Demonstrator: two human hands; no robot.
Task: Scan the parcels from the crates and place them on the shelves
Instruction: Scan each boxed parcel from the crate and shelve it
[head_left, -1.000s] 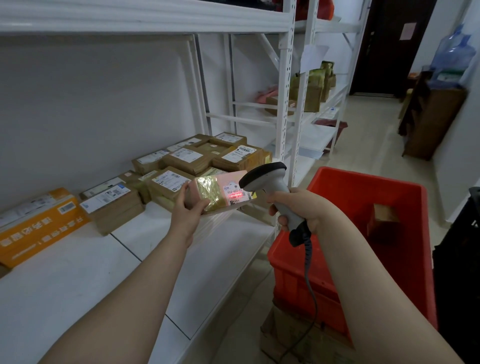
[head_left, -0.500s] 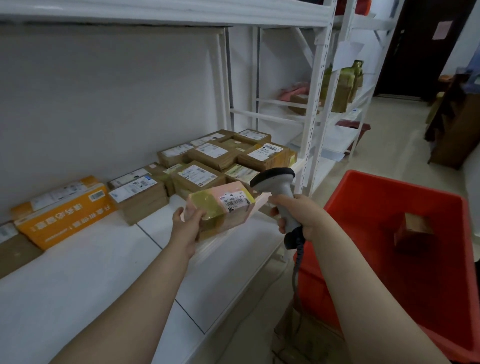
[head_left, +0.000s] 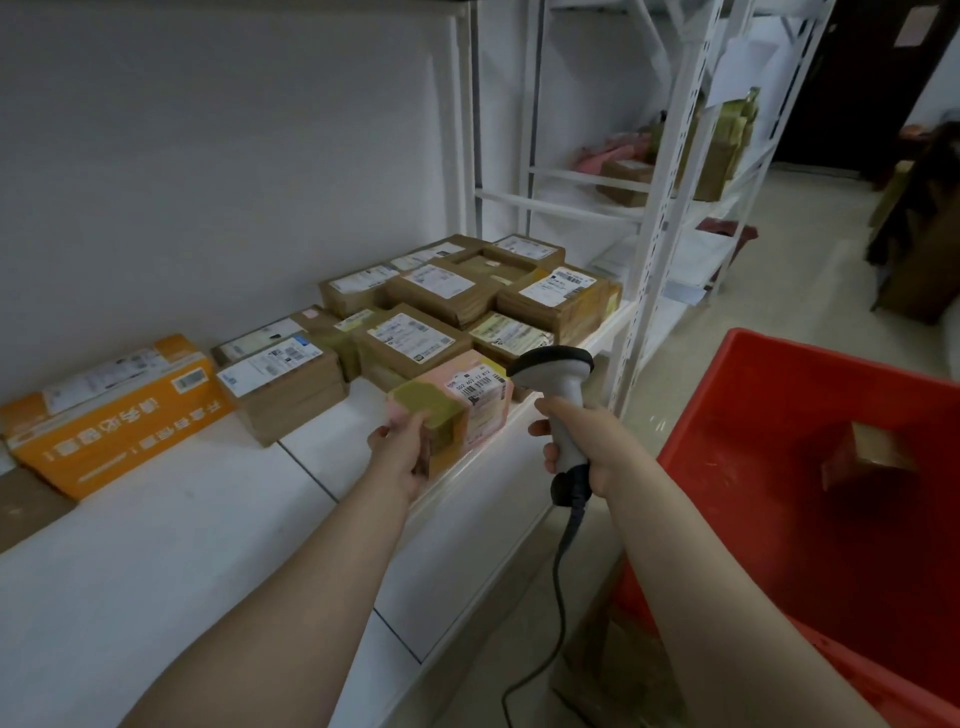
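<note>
My left hand (head_left: 402, 452) gripped the near end of a pink parcel (head_left: 467, 400), label up, at the front edge of the white shelf (head_left: 208, 545), just before the brown boxes (head_left: 415, 343). I couldn't tell whether it touched the shelf. My right hand (head_left: 587, 441) was curled round the scanner (head_left: 558, 374), its head just beside the parcel. One small box (head_left: 867, 452) lay in the red crate (head_left: 753, 395).

The parcel (head_left: 467, 400) in the left fingers (head_left: 413, 423) was pink with olive tape, the scanner (head_left: 563, 384) in the right fingers (head_left: 537, 430) grey-white, black-capped.
</note>
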